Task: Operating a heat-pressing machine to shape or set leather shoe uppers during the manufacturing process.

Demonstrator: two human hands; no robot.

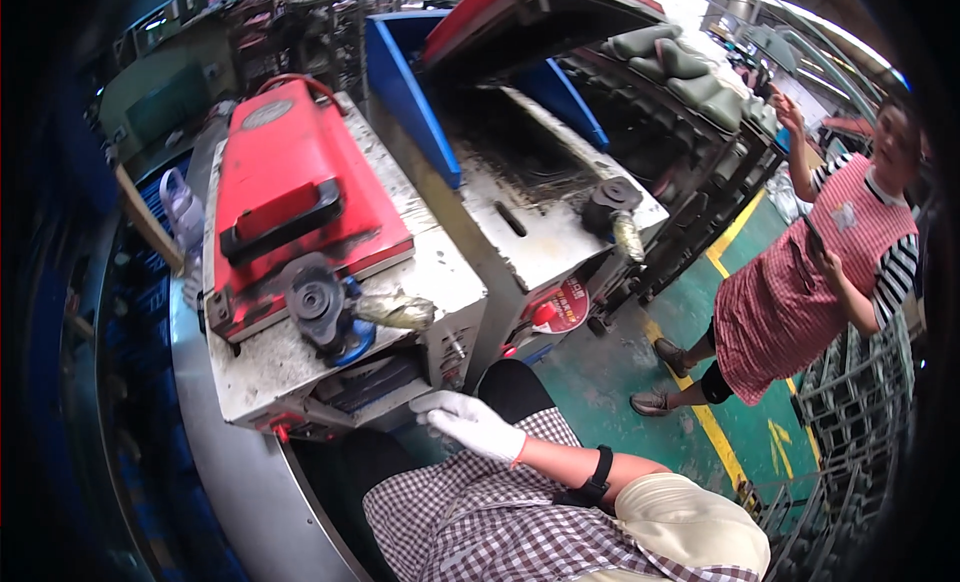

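My right hand (pixel 468 425), in a white glove, hovers over my checked apron (pixel 440 492) at lap height. Its fingers point left, loosely stretched, and nothing shows in them. Nearest to it is the front of a white machine (pixel 465 302) with a closed red lid (pixel 300 182) and a black handle (pixel 283 220). On that machine's front corner sits a dark round knob (pixel 316 300) with a wrapped grip (pixel 395 310) beside it. My left hand does not show.
To the right stands a second machine, its lid (pixel 530 27) raised between blue side guards (pixel 415 102). Behind it is a rack of grey-green boot-like shapes (pixel 690 77). A person in a red checked apron (pixel 790 292) stands at right near metal racks (pixel 860 402). A purple bottle (pixel 180 207) is at left.
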